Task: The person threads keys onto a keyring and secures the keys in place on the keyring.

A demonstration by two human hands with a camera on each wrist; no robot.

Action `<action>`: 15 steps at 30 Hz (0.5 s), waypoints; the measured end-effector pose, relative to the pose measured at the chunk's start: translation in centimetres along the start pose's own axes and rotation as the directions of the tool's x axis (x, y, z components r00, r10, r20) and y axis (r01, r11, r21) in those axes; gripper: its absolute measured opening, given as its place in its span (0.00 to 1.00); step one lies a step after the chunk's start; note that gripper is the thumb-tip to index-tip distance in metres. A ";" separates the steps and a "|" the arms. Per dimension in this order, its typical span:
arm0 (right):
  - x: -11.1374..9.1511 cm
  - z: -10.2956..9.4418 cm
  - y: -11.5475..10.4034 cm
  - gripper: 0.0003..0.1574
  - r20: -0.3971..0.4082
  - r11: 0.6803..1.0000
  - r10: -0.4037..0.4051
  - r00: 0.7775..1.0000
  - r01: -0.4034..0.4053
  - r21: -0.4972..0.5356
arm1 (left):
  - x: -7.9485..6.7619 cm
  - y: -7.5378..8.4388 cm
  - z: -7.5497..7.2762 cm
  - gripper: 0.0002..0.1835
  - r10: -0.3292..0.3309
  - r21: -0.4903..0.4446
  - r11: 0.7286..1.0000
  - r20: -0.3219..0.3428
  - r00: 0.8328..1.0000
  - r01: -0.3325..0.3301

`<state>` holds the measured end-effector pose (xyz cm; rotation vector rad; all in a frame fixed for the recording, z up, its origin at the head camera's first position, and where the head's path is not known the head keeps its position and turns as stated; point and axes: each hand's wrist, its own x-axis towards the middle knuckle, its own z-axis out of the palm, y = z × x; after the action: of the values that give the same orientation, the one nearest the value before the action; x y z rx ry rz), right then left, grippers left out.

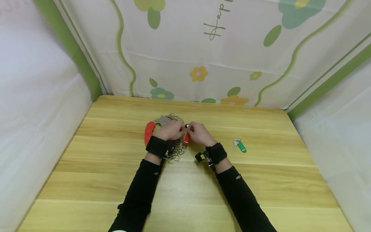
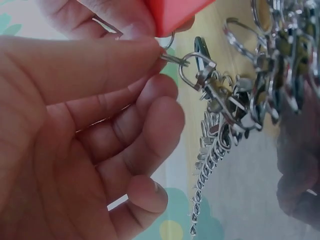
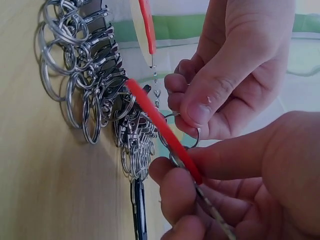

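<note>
Over the middle of the table, my left hand (image 1: 171,130) pinches a metal split ring (image 3: 198,135) between thumb and fingers. My right hand (image 1: 200,133) meets it fingertip to fingertip and pinches a red key tag (image 3: 157,120), with a key (image 3: 215,212) in its fingers. Close beside both hands lies a large bunch of rings and clasps (image 3: 70,70) on a grey metal plate (image 1: 163,120) with a red handle (image 1: 149,132). In the left wrist view the ring's end meets a clasp (image 2: 197,70) of the bunch. My left hand partly hides the bunch from above.
To the right on the wooden table (image 1: 185,199) lies a green key tag (image 1: 242,146) with a silver key (image 1: 235,143). A small black piece (image 1: 187,126) shows just beyond my fingertips. White printed fabric (image 1: 174,61) walls the back and both sides.
</note>
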<state>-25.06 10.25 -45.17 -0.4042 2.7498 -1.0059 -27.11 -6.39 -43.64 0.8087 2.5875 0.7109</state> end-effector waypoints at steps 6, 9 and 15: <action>-0.2 0.2 -0.1 0.04 0.022 0.999 -0.041 0.999 0.040 0.009 | -0.2 0.0 0.1 0.15 0.000 -0.014 1.000 0.002 1.000 0.000; -0.2 0.3 0.0 0.05 0.020 0.999 -0.035 0.999 0.035 0.011 | -0.2 0.0 0.1 0.16 -0.008 -0.029 1.000 0.010 1.000 0.008; 0.0 0.3 0.2 0.06 -0.006 1.000 -0.005 1.000 0.005 0.001 | -0.2 0.1 0.0 0.13 -0.007 -0.029 1.000 0.004 1.000 0.007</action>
<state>-25.05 10.18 -45.57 -0.4083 2.7547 -1.0107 -26.88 -6.42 -43.53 0.7909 2.5687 0.7427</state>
